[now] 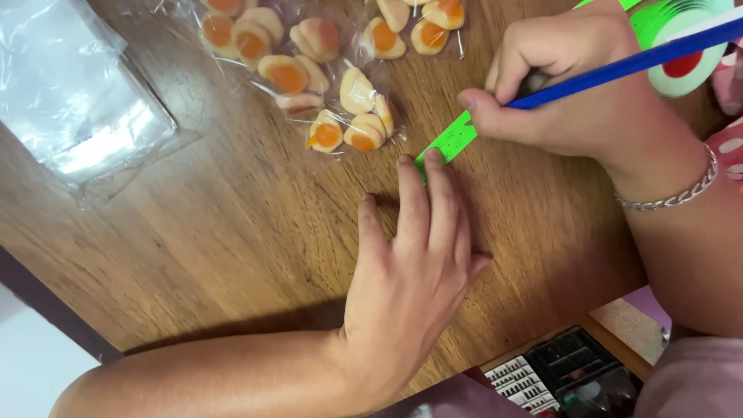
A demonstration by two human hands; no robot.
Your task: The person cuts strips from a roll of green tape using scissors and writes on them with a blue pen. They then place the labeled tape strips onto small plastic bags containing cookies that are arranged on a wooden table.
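Two hands work over a small green paper strip [449, 139] on a brown wooden surface [232, 224], seen from a head-worn camera looking down. The left hand [414, 263] lies flat, its fingers stretched out and close together, the fingertips [432, 157] pressing the near end of the strip against the wood. The right hand [573, 93], a silver chain bracelet [681, 193] at its wrist, has its grip curled tight around a blue pen [635, 62], thumb and fingers pinching the shaft, with the tip hidden behind the thumb at the strip's far end. Small dark marks already show on the visible part of the strip, so some writing seems to be done; how much more is meant cannot be judged, since the hand covers the rest. Just beyond the strip lie clear plastic packets of orange-and-cream, egg-shaped sweets [340, 124], several in view and apparently filled, none showing a green strip attached as far as can be seen. A stack of empty clear bags [77, 101] sits well apart at the upper left. A pile of round green paper pieces [681, 39] with a red spot lies at the upper right corner, partly crossed by the pen. A dark tray of small items [565, 371] shows below the surface edge
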